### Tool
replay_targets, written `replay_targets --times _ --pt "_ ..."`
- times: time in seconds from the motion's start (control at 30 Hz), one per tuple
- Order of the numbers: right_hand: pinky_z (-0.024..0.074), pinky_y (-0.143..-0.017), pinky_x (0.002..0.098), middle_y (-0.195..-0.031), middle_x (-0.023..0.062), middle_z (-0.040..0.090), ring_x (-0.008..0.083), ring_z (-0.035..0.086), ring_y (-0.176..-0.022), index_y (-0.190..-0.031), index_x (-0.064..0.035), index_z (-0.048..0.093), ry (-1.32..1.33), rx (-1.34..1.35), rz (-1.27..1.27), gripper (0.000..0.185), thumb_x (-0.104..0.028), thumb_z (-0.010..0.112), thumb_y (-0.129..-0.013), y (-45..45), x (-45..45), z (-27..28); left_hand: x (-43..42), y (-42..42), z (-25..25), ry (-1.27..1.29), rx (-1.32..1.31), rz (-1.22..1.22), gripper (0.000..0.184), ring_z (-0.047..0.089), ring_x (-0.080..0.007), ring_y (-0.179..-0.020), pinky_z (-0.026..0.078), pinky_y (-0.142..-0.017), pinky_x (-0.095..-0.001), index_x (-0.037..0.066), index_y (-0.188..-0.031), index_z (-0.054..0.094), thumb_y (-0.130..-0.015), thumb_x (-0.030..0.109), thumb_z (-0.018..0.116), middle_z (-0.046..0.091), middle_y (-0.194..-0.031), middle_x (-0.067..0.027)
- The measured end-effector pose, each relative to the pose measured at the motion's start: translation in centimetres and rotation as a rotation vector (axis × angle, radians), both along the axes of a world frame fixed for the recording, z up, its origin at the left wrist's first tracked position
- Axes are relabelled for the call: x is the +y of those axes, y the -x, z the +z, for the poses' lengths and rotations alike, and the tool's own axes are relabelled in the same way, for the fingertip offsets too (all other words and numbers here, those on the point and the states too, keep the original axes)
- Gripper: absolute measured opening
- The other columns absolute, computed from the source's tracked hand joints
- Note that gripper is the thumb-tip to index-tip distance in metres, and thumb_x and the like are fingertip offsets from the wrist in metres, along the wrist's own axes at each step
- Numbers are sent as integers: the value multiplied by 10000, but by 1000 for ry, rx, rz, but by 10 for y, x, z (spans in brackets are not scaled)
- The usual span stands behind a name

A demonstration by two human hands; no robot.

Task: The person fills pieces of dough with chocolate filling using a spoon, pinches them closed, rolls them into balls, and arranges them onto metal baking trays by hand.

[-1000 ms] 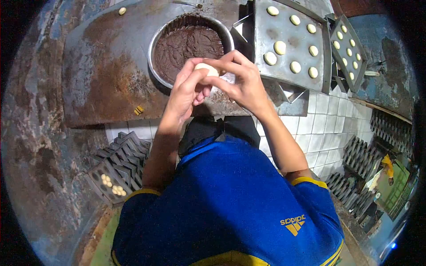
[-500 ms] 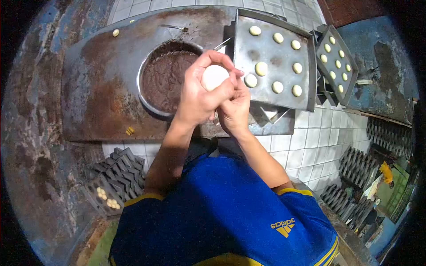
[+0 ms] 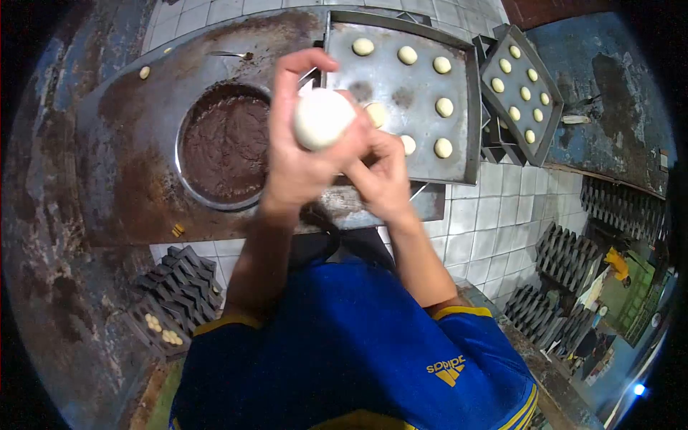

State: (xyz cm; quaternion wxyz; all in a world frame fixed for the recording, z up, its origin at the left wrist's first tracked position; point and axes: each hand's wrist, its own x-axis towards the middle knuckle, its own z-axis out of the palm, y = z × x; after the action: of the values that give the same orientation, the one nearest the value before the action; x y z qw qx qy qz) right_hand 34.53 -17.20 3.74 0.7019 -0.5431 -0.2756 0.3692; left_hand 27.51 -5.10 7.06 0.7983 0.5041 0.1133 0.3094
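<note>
A smooth white dough ball (image 3: 323,120) rests in my left hand (image 3: 297,161), whose thumb side and fingers curve round it. My right hand (image 3: 383,175) is against the left one, its fingers bent and partly hidden behind it; whether they touch the ball is not visible. Left of my hands is a round metal bowl (image 3: 180,166) of dark brown filling (image 3: 226,147). Just beyond and to the right lies a metal tray (image 3: 423,168) with several pale dough balls (image 3: 443,107) in spaced rows.
A second tray (image 3: 527,129) of dough balls stands at the right on dark metal supports. On the worktable (image 3: 122,158) are a spoon (image 3: 229,54), a small dough piece (image 3: 145,72) and a yellow object (image 3: 178,230). Stacked dark moulds (image 3: 183,283) stand at lower left.
The view has shifted, so bowl and trays appear further left. My hands have turned from pinching the dough together; the ball now shows round and nearer the camera in my left hand.
</note>
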Motion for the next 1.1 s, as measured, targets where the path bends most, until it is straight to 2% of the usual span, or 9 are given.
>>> replay_targets --times 0.07,0.13,0.27,0.4,0.47,0.63,0.8,0.97,1.1 --pt "565 -891 305 -982 69 783 124 716 -978 -1086 28 771 225 -362 303 211 -161 745 -996 -50 -18 21 14 -22 -39 -9 103 99 598 659 -109 -813 561 -773 -300 77 -1337 449 -836 -62 745 679 -965 -37" --pt "591 -918 320 -1226 116 753 194 729 -1080 -1244 5 730 434 -359 81 329 -82 803 -935 -84 -36 14 17 -48 -79 -665 253 223 588 684 -145 -819 561 -735 -305 66 -1288 482 -789 -68 761 685 -908 -37" --pt "600 -916 330 -1212 80 747 151 698 -1106 -1255 -28 740 329 -459 34 483 -178 912 -829 -138 -42 -11 -25 -112 -124 -653 330 -63 605 755 -436 -969 585 -816 -496 114 -1296 485 -784 39 799 744 -992 -230" --pt "589 -882 332 -1189 74 752 157 704 -1094 -1212 -41 769 407 -612 20 437 -190 907 -826 -197 -54 -60 -30 -165 -156 -639 374 -167 619 681 -532 -1037 564 -851 -570 117 -1334 462 -812 106 795 733 -1060 -291" --pt "577 -859 333 -1158 79 753 168 710 -1070 -1172 -47 787 482 -325 43 373 -199 881 -844 -223 -53 -80 -25 -179 -160 -724 477 -252 713 695 -513 -1044 565 -866 -563 134 -1417 417 -814 155 796 732 -1011 -290" --pt "597 -947 395 -1336 142 705 263 720 -1124 -1300 -33 726 637 -678 118 408 -159 804 -920 -275 -43 -193 10 -138 -165 -647 710 -214 1175 709 -367 -870 579 -905 -437 186 -1664 198 -728 229 907 560 -1418 -277" --pt "336 -1258 495 -1635 271 389 397 375 -1530 -1533 79 444 589 -1688 314 770 -461 621 -1013 -265 -30 -231 27 -57 -198 -729 631 -31 1075 685 -278 -1002 546 -970 -400 79 -1606 247 -767 189 909 589 -1373 -210" --pt "278 -1290 502 -1656 300 344 396 307 -1574 -1562 98 389 662 -1483 319 848 -548 543 -1036 -266 -28 -245 11 0 -195 -338 746 161 995 658 -165 -866 555 -812 -294 42 -1559 249 -795 8 885 585 -1298 -122" --pt "441 -1171 482 -1550 251 496 414 494 -1426 -1504 29 509 525 -1227 543 632 -320 660 -999 -270 -7 -185 -3 18 -194 -254 695 203 911 551 -45 -700 498 -642 -196 49 -1558 249 -854 -71 815 582 -1225 -88"
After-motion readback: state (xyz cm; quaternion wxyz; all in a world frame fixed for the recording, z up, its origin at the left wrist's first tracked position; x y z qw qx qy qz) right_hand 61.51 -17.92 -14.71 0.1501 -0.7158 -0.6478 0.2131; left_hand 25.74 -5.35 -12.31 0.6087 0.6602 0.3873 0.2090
